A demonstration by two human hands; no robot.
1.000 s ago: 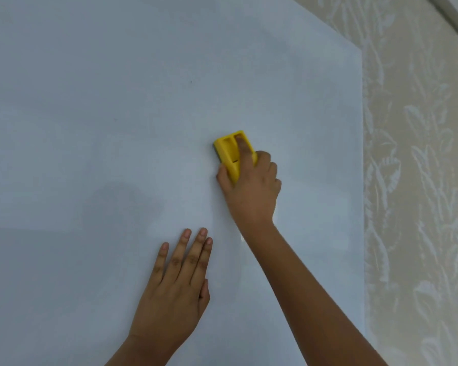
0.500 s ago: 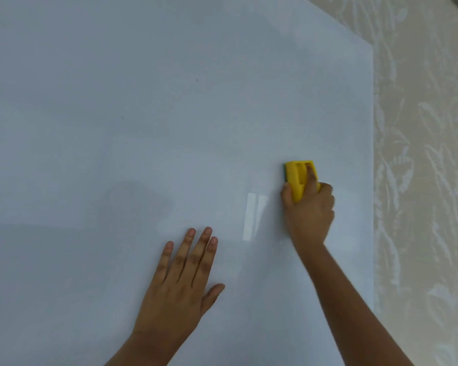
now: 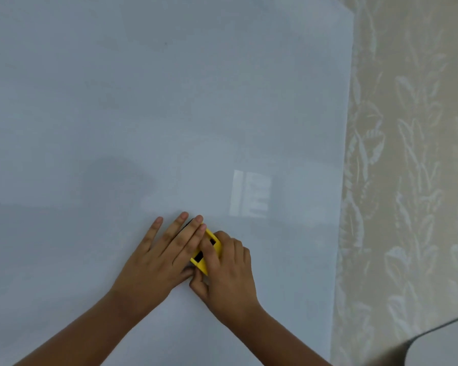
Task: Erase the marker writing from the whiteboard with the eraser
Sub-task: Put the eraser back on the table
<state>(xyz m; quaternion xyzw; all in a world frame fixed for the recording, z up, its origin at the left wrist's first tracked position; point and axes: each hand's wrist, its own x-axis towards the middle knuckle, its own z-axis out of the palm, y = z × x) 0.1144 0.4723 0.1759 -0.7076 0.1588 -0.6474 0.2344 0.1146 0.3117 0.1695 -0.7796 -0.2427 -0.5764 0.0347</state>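
Wiping step looked near its end. The right hand gripped the yellow eraser, index finger pressed through its open handle frame and thumb tucked under the near end, holding it against the whiteboard at roughly 6 o'clock of the board's visible area. The eraser lay tilted, its long axis running from about 1 o'clock down to 7 o'clock.

The left hand was flat on the board, fingers spread narrow and straight, holding nothing. Its ring and little fingers lay across the eraser's far end at 11 o'clock of it, so the two hands touched there. I couldn't tell whether that hand was steadying the board or getting in the eraser's way.

Judgement: I could see no marker strokes anywhere on the board. One tiny dark speck sat up around 12 o'clock, too small to call ink. So the task read as done or nearly so. The next move would call for lifting the left fingers clear of the eraser, then one check pass over any faint residue, with flat, even pressure.

Writing or brands: none readable. The eraser showed no label. A pale rectangular glare patch at 2 o'clock from the hands was a reflection, not text. Leaf-pattern wallpaper ran along the board's 3 o'clock edge.
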